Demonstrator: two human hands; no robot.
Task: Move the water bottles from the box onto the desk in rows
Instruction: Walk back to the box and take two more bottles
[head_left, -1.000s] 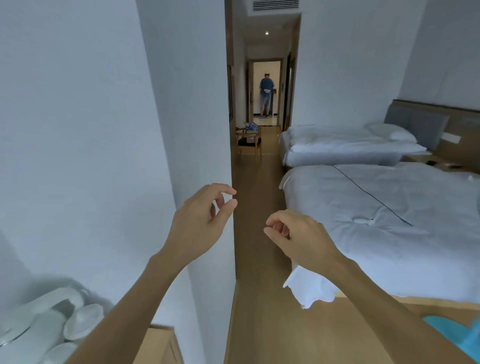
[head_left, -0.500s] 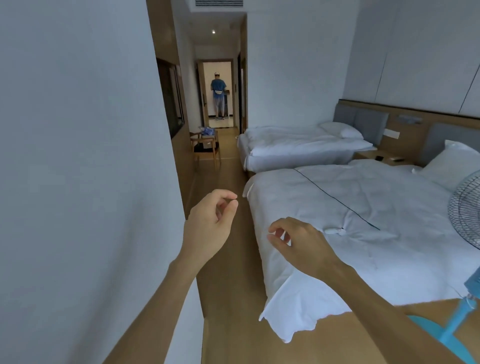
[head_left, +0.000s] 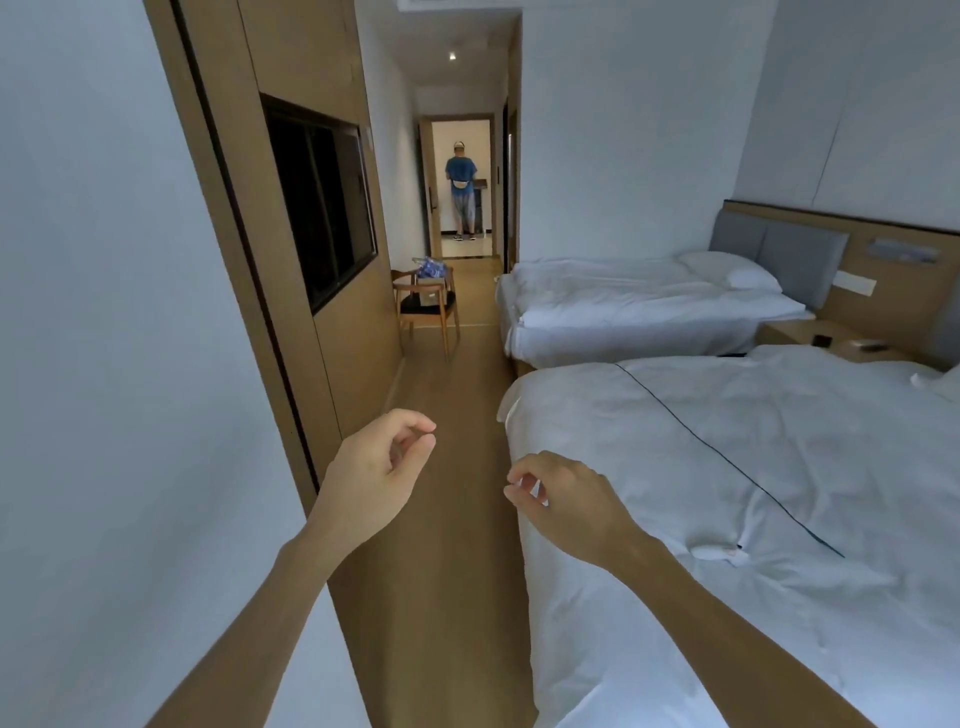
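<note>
We are holding our left hand (head_left: 374, 483) and right hand (head_left: 569, 501) out over the floor (head_left: 447, 597), fingers loosely curled, gripping nothing. We are seeing no bottles; beds (head_left: 727, 467) lying right.

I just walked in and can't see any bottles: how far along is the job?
Nothing looks done: no box, desk or water bottles show in this view. Nothing is in hand either: the left hand and right hand hang loosely curled and hold nothing, above the floor beside the near bed. All the moving seems left.
</note>
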